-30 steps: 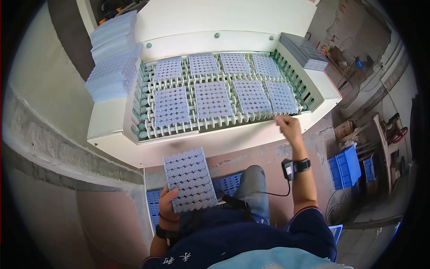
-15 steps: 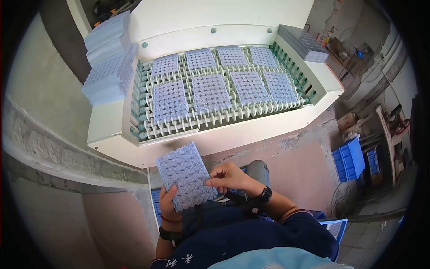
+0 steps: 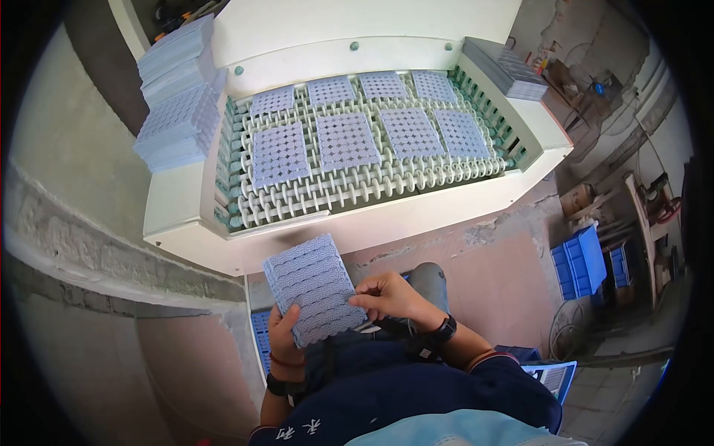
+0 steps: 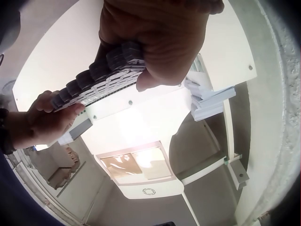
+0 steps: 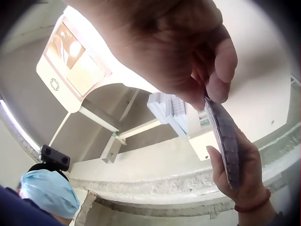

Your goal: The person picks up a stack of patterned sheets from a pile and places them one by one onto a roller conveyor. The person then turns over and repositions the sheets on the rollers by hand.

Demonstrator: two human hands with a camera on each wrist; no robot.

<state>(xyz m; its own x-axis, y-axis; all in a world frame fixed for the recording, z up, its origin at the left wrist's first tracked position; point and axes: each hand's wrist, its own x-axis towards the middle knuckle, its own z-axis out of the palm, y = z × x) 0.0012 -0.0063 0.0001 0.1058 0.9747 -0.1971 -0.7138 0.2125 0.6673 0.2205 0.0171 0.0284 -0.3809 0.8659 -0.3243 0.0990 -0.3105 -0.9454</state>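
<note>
A stack of thin light-blue panels (image 3: pixel 316 279) with scalloped edges and rows of round patterns is held in front of the body, tilted. My left hand (image 3: pixel 282 334) grips its lower left side, the thumb lying over the top face. At the right edge, my right hand (image 3: pixel 390 296) pinches the panel edge between thumb and fingers. The right wrist view has the stack (image 5: pixel 223 141) nearly edge-on, with the right fingertips at its upper corner. Beyond the hands, similar panels (image 3: pixel 347 141) lie in two rows on a roller conveyor (image 3: pixel 357 195).
Tall piles of light-blue panels (image 3: pixel 178 123) stand on the machine's left ledge. A grey stack (image 3: pixel 506 70) rests on the right ledge. The machine's white front edge (image 3: pixel 372 223) lies between body and rollers. Blue crates (image 3: pixel 579 264) are on the floor at right.
My right hand has come back from the conveyor's front edge to the stack and now pinches its edge. The panels on the rollers have moved farther away, into the machine.
</note>
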